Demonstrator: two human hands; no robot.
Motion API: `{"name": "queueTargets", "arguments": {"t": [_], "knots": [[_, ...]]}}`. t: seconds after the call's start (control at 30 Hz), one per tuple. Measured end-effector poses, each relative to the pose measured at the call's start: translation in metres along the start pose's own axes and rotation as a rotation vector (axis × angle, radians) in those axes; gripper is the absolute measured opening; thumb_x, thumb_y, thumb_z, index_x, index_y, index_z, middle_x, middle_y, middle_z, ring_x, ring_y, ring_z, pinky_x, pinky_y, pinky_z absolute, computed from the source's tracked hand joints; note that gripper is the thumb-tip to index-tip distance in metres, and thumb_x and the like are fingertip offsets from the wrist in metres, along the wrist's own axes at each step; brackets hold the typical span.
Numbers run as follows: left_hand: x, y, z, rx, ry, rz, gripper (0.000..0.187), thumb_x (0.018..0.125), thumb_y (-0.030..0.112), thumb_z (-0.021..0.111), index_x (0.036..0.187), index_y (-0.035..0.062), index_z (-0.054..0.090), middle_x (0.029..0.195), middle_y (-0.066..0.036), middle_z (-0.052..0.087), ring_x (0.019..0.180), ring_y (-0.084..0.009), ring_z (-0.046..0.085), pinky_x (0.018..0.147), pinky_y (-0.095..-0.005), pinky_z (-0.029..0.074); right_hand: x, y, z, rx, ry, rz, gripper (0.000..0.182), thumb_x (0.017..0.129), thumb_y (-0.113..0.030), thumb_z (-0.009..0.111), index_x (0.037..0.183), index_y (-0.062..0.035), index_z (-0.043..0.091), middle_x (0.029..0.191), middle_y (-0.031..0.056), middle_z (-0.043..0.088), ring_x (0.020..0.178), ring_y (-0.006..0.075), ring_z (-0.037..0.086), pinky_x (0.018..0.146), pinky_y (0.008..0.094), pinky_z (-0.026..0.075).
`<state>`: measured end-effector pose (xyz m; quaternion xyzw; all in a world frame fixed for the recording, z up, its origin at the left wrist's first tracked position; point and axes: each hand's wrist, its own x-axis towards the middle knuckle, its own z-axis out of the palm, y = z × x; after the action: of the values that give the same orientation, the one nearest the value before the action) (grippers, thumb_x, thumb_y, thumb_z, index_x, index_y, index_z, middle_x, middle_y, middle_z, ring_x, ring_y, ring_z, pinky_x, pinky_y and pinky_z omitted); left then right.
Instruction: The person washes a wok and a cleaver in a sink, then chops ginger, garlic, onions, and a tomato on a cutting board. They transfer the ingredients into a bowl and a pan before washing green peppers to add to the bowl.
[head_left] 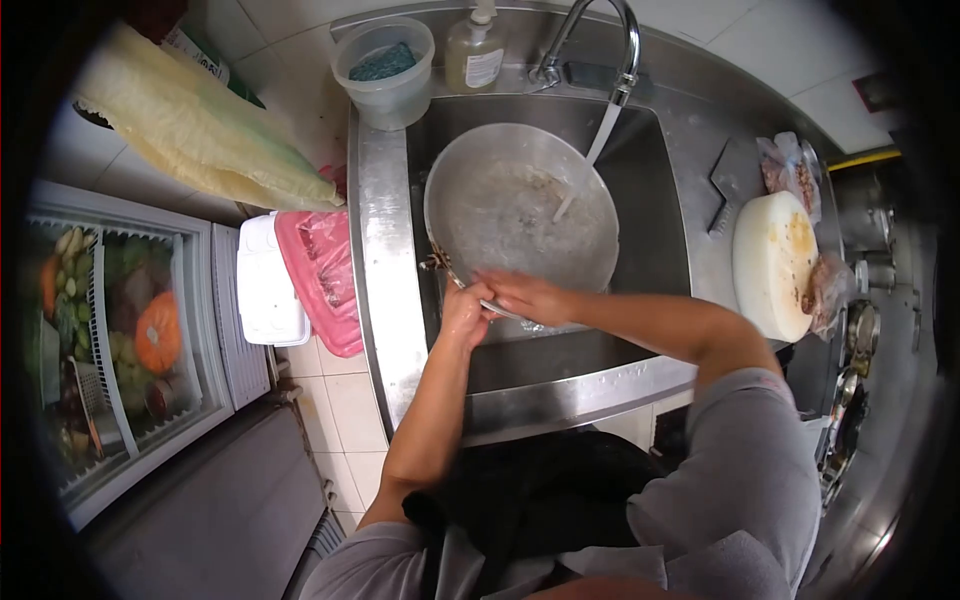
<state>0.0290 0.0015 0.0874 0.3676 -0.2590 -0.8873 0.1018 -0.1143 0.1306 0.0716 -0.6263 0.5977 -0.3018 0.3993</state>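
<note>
A large round metal bowl stands in the sink, with cloudy water in it. Water pours into it from the curved faucet. At the bowl's near left rim, my left hand is closed around a thin, pale, long thing whose kind I cannot make out. Small brown bits show at its upper left end. My right hand lies over the bowl's near edge against my left hand. Its fingers are blurred, so their grip does not show.
Left of the faucet stand a plastic tub with a scouring pad and a soap pump bottle. A thick white round block rests on the right counter. A glass-fronted fridge and a pink lid are on the left.
</note>
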Motion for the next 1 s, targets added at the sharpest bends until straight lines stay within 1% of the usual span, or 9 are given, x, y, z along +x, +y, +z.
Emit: {"name": "queueTargets", "arguments": {"t": [0.17, 0.27, 0.37, 0.47, 0.53, 0.6, 0.67, 0.83, 1.0], "knots": [[-0.002, 0.009, 0.022, 0.007, -0.019, -0.056, 0.072, 0.074, -0.009, 0.047, 0.142, 0.0043, 0.031, 0.116, -0.023, 0.056, 0.092, -0.0406, 0.067, 0.067, -0.0567, 0.063, -0.094, -0.086, -0.072, -0.344, -0.202, 0.310, 0.049, 0.100, -0.029, 0.056, 0.145, -0.0101, 0.047, 0.150, 0.0162, 0.046, 0.134, 0.0369, 0.049, 0.110, 0.0473, 0.041], [0.008, 0.019, 0.038, 0.002, -0.060, -0.179, 0.057, 0.087, 0.011, 0.055, 0.136, -0.0103, 0.036, 0.121, -0.033, 0.055, 0.101, -0.0493, 0.066, 0.077, -0.0598, 0.061, -0.100, -0.094, -0.109, -0.650, -0.232, 0.479, 0.036, 0.098, -0.030, 0.059, 0.128, -0.0104, 0.059, 0.121, 0.0174, 0.065, 0.110, 0.0390, 0.064, 0.094, 0.0494, 0.050], [0.012, 0.024, 0.038, 0.047, -0.133, -0.459, 0.095, 0.096, 0.067, 0.045, 0.150, -0.0078, 0.024, 0.131, -0.037, 0.051, 0.110, -0.0502, 0.063, 0.086, -0.0587, 0.057, -0.091, -0.110, -0.144, -0.623, -0.146, 0.579, 0.026, 0.096, -0.027, 0.060, 0.111, -0.0065, 0.064, 0.091, 0.0190, 0.068, 0.094, 0.0395, 0.067, 0.082, 0.0497, 0.051], [-0.007, 0.046, 0.059, 0.387, -0.067, -0.305, 0.094, 0.096, 0.070, 0.043, 0.151, -0.0038, 0.026, 0.130, -0.031, 0.056, 0.108, -0.0451, 0.066, 0.083, -0.0581, 0.057, -0.085, -0.063, -0.162, -0.339, 0.088, 0.524, 0.026, 0.098, -0.026, 0.059, 0.106, -0.0020, 0.065, 0.085, 0.0226, 0.067, 0.092, 0.0387, 0.067, 0.079, 0.0478, 0.049], [-0.006, 0.066, 0.087, 0.421, -0.058, -0.257, 0.076, 0.101, 0.054, 0.050, 0.149, -0.0014, 0.033, 0.128, -0.024, 0.059, 0.104, -0.0367, 0.069, 0.082, -0.0506, 0.059, -0.088, -0.018, -0.144, -0.012, 0.439, 0.564, 0.027, 0.098, -0.024, 0.058, 0.109, 0.0002, 0.064, 0.084, 0.0221, 0.066, 0.085, 0.0324, 0.067, 0.077, 0.0441, 0.049], [0.017, 0.068, 0.130, 0.490, -0.245, 0.185, 0.052, 0.102, 0.026, 0.058, 0.143, -0.0026, 0.042, 0.123, -0.022, 0.062, 0.100, -0.0296, 0.069, 0.081, -0.0418, 0.060, -0.086, -0.018, -0.130, 0.036, 0.421, 0.719, 0.027, 0.100, -0.020, 0.058, 0.113, 0.0025, 0.064, 0.087, 0.0176, 0.068, 0.082, 0.0244, 0.065, 0.078, 0.0393, 0.050], [0.056, 0.067, 0.192, 0.440, -0.328, 0.276, 0.039, 0.098, 0.002, 0.057, 0.136, -0.0041, 0.049, 0.120, -0.020, 0.063, 0.099, -0.0250, 0.069, 0.082, -0.0354, 0.059, -0.085, -0.019, -0.103, 0.698, 0.859, 0.708, 0.024, 0.101, -0.015, 0.057, 0.109, 0.0057, 0.065, 0.092, 0.0131, 0.068, 0.082, 0.0209, 0.062, 0.078, 0.0374, 0.050], [0.142, 0.048, 0.272, 0.352, -0.336, 0.206, 0.025, 0.096, 0.002, 0.058, 0.119, -0.0067, 0.058, 0.102, -0.016, 0.068, 0.086, -0.0237, 0.071, 0.071, -0.0327, 0.059, -0.057, -0.025, -0.080, 1.070, 1.207, 0.573, 0.016, 0.099, -0.005, 0.056, 0.113, 0.0026, 0.058, 0.090, 0.0098, 0.066, 0.082, 0.0214, 0.064, 0.074, 0.0351, 0.053], [0.134, 0.073, 0.267, 1.048, -0.207, 0.503, 0.026, 0.089, 0.025, 0.069, 0.088, -0.0007, 0.070, 0.079, -0.018, 0.071, 0.073, -0.0276, 0.070, 0.073, -0.0381, 0.056, -0.019, -0.024, -0.089, 1.290, 1.333, 0.479, 0.012, 0.097, -0.002, 0.056, 0.108, -0.0063, 0.054, 0.092, 0.0099, 0.065, 0.071, 0.0199, 0.063, 0.054, 0.0314, 0.049]]}}
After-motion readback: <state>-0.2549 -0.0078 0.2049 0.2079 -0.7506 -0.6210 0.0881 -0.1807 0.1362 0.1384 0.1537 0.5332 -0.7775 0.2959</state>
